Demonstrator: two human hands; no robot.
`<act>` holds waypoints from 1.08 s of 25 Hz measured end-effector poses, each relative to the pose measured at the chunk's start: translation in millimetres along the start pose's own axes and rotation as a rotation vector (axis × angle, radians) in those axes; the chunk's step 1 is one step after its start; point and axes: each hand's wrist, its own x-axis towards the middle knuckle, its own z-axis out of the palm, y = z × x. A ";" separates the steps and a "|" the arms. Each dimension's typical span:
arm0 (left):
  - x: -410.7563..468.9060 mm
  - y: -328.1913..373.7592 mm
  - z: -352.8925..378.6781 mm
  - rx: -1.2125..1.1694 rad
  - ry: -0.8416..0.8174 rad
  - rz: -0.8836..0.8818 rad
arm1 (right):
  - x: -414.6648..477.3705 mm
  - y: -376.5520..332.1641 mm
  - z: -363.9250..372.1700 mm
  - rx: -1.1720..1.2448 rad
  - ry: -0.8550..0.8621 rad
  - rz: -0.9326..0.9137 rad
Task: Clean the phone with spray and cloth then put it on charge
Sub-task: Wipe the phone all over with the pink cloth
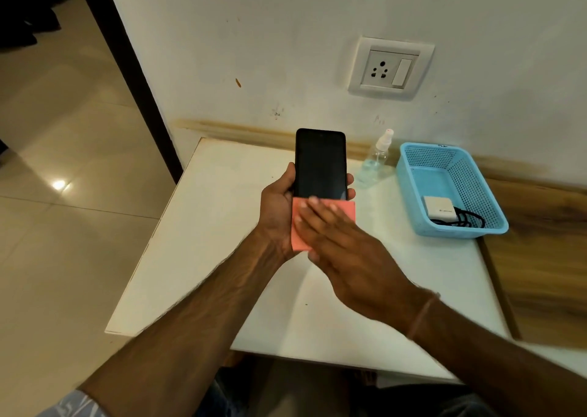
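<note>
Behind the white bench (222,242) stands a pale wall with a white socket (391,67) and its switch, and to the left I see a glossy tiled floor (63,162). My left grip (279,207) is curled round the lower half of the phone (320,162): the thumb lies along the left edge and the fingertips come out at the right edge. The phone is held upright above the middle of the bench, with its dark screen turned to me. My right grip (343,245) is flat, with the fingers straight and close together, so it clasps nothing. It presses a pink cloth (346,210) against the lower end of the phone. The cloth covers the bottom of the screen and reaches down over the left palm. The right fingers look a little blurred. At the back of the bench, near the wall and just to the right of the phone, a clear spray bottle (376,159) with a white head stands upright. To the right of the bottle is a blue perforated basket (460,231). Inside it, at the near end, lies a white charger (440,212) with a black cable (470,219) bunched beside it. The basket sits at the right edge of the bench, next to a wooden surface (546,258).
</note>
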 end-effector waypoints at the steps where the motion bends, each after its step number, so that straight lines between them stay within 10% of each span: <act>1: -0.6 0.3 0.6 0.000 0.005 -0.004 | -12.0 2.7 -2.9 -0.030 -0.024 -0.054; 8: -2.1 -5.3 6.7 0.006 0.060 0.023 | 39.7 12.8 -13.3 0.122 0.153 0.291; 13: -5.1 -0.2 2.3 0.037 0.035 -0.013 | -4.8 15.4 -3.0 -0.030 0.092 -0.136; 17: -3.4 -4.7 6.2 -0.001 0.032 0.026 | 28.4 26.1 -15.2 0.088 0.310 0.196; 24: -5.1 4.1 4.3 -0.047 -0.013 0.015 | -15.2 16.9 5.3 -0.021 0.149 -0.139; 27: -3.4 1.4 5.6 -0.037 0.037 0.048 | 12.7 35.1 -9.1 0.024 0.246 0.057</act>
